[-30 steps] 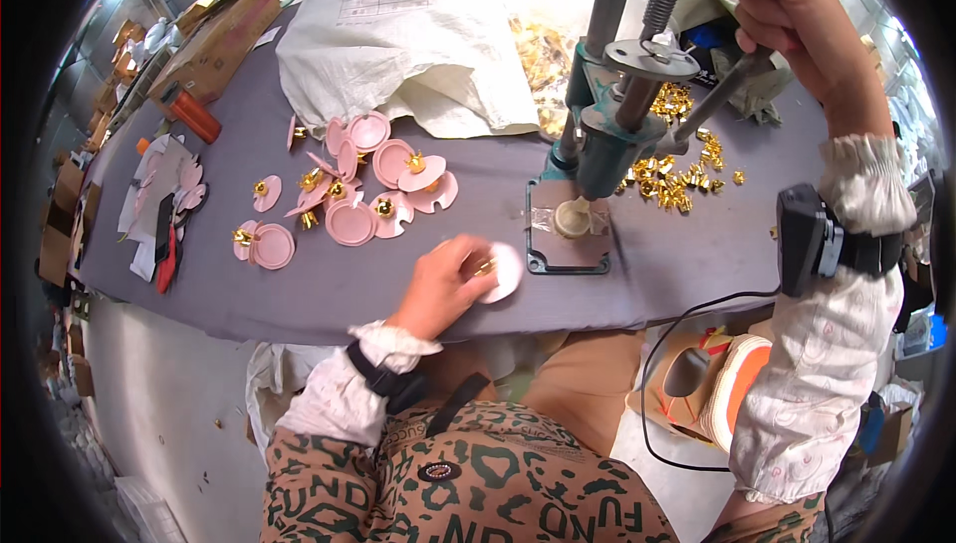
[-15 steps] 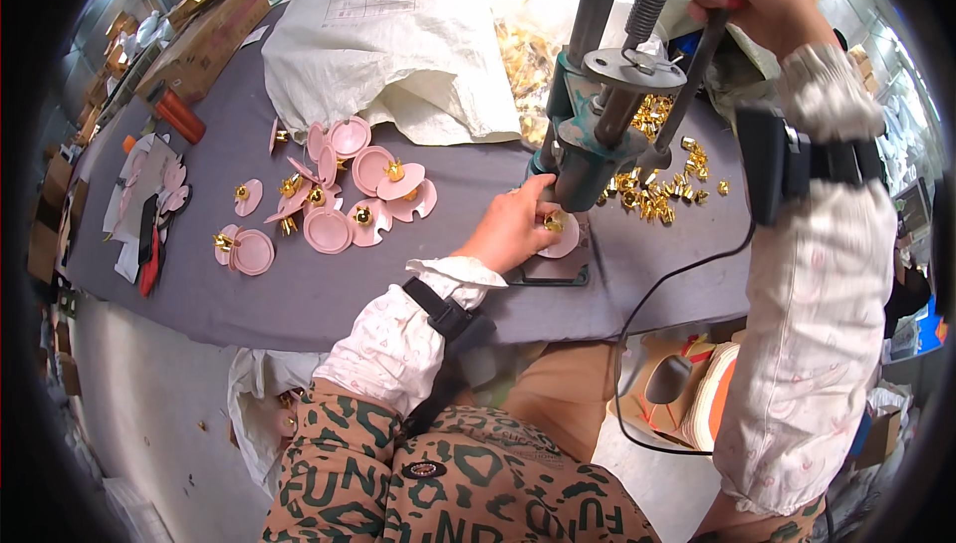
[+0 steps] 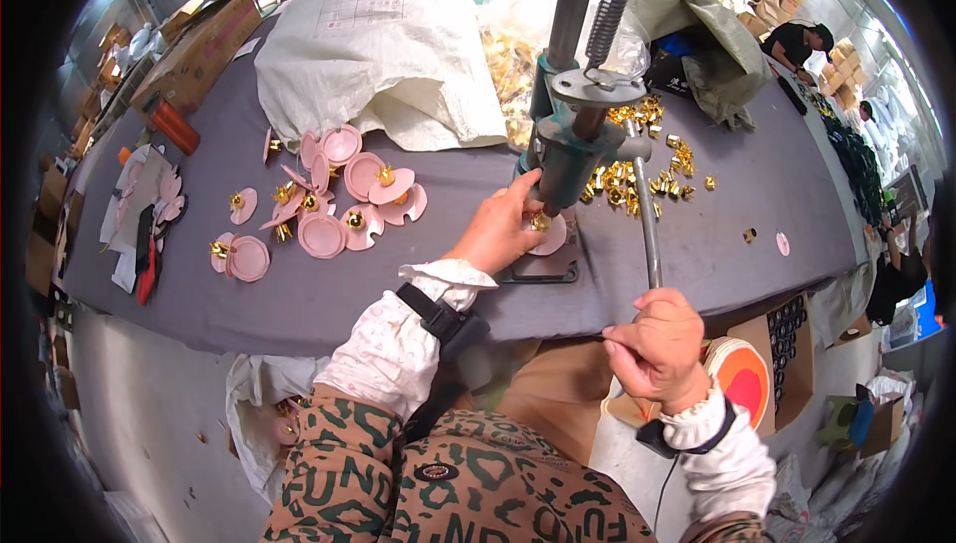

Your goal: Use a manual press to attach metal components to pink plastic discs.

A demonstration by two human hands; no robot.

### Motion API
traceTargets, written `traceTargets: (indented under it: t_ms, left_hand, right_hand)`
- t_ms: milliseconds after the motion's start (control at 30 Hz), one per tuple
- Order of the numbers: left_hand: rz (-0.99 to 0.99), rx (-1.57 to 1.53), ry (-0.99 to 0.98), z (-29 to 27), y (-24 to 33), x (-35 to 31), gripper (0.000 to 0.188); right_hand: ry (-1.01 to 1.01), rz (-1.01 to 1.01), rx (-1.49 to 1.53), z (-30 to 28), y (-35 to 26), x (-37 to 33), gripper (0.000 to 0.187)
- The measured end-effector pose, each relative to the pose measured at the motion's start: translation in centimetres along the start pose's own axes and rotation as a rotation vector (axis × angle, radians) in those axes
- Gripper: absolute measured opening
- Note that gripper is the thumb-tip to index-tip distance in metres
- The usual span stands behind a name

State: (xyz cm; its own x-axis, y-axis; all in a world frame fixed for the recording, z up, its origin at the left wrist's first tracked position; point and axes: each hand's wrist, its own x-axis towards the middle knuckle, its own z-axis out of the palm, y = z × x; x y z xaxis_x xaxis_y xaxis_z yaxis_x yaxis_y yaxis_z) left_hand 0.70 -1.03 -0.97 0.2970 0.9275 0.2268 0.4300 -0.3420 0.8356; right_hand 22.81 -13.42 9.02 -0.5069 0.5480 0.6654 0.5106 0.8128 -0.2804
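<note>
A green hand press (image 3: pixel 573 159) stands on the table with its ram lowered. Beneath it a pink disc (image 3: pixel 555 238) carries a small gold pronged cap (image 3: pixel 539 222). My left hand (image 3: pixel 500 226) reaches in from the left, its thumb and fingers closed on the gold cap at the disc's edge. My right hand (image 3: pixel 657 349) is wrapped around the end of the press's metal lever (image 3: pixel 645 219), which points down toward me; the grip itself is hidden in the fist. To the left lie several pink discs (image 3: pixel 322 235) with gold caps. Loose gold caps (image 3: pixel 617 184) are heaped right of the press.
A white woven sack (image 3: pixel 378 55) lies at the back, beside a clear bag of gold pieces (image 3: pixel 510 75). Red-handled scissors (image 3: pixel 147 259) and an orange-brown cylinder (image 3: pixel 172 125) are at the left. An open carton (image 3: pixel 792 344) sits below the table's right edge. A person (image 3: pixel 802 45) works far right.
My right hand has swung the lever from high at the back down toward me, and the press ram has dropped. My left hand stays by the disc. The view has shifted slightly.
</note>
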Motion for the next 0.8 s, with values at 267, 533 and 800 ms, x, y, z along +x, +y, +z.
traceTargets:
  t_ms: [267, 533, 800]
  left_hand:
    - [-0.022, 0.012, 0.104, -0.6, -0.7, -0.5, 0.073]
    - [-0.156, -0.029, 0.093, -6.0, -4.2, -5.4, 0.064]
    - [-0.013, 0.499, 0.422, -13.9, -6.5, -3.8, 0.03]
  right_hand:
    - [0.002, 0.537, 0.356, -7.8, 1.9, 19.1, 0.026]
    - [-0.181, 0.619, 0.506, -8.2, 8.1, 24.4, 0.022]
    - [-0.11, 0.635, 0.469, -8.2, 8.4, 23.9, 0.023]
